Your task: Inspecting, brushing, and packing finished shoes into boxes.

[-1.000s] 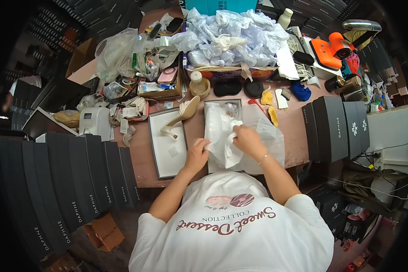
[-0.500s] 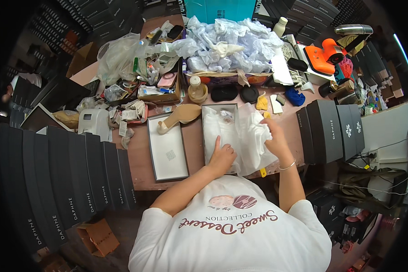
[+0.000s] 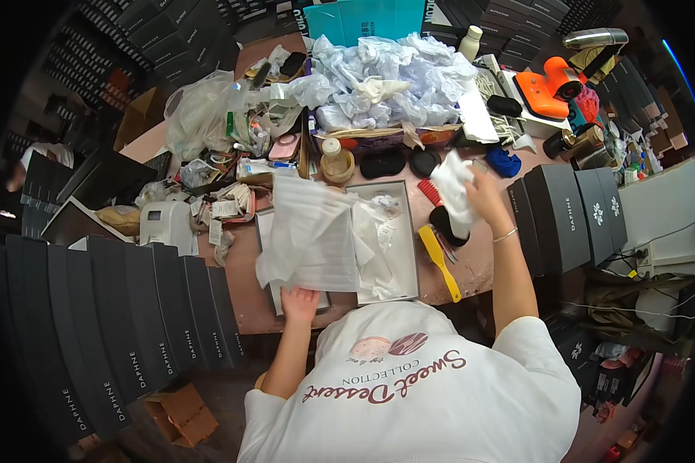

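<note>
On the bench (image 3: 477, 266), head view: open box (image 3: 408, 245) lies between the hands, long axis pointing away from the person, left nearer. Left hand (image 3: 300, 302) meets white sheet's (image 3: 305, 239) near edge, grip unclear; right hand (image 3: 483, 199) is closed round crumpled white paper (image 3: 455, 189).

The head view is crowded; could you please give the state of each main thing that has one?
White sheet: spread out
Left hand: at sheet's edge, grip unclear
White wad: crumpled
Right hand: closed on wad
Shoe box: open
Cardboard box: open
Yellow tool: lying flat
Small bottle: capped
</note>
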A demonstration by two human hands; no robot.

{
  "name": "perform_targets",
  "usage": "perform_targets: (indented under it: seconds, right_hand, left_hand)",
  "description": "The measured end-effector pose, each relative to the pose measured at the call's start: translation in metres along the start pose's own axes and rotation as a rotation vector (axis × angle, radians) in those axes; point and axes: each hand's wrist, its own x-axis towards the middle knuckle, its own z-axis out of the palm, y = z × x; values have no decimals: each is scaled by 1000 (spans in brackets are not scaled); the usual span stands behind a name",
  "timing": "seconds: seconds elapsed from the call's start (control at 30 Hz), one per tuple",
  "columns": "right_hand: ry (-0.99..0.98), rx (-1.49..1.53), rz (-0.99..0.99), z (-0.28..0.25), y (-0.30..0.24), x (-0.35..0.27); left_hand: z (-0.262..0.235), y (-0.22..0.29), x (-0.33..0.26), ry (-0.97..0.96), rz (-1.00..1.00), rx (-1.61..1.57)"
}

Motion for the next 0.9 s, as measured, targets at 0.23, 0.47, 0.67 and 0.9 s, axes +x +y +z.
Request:
perform_targets:
  seconds: [0.23, 0.47, 0.67, 0.9]
  right_hand:
    - [-389, -205, -110, 154, 9, -101]
    - [-446, -213, 12, 188, 15, -106]
    - [16, -198, -9, 37, 6, -136]
    - [125, -657, 279, -54, 152, -152]
  left_hand:
    - [90, -7, -76, -880, 145, 1022]
    - [129, 11, 17, -362, 475, 769]
    - [141, -7, -9, -709, 434, 1307]
    - [191, -103, 70, -745, 1126, 1832]
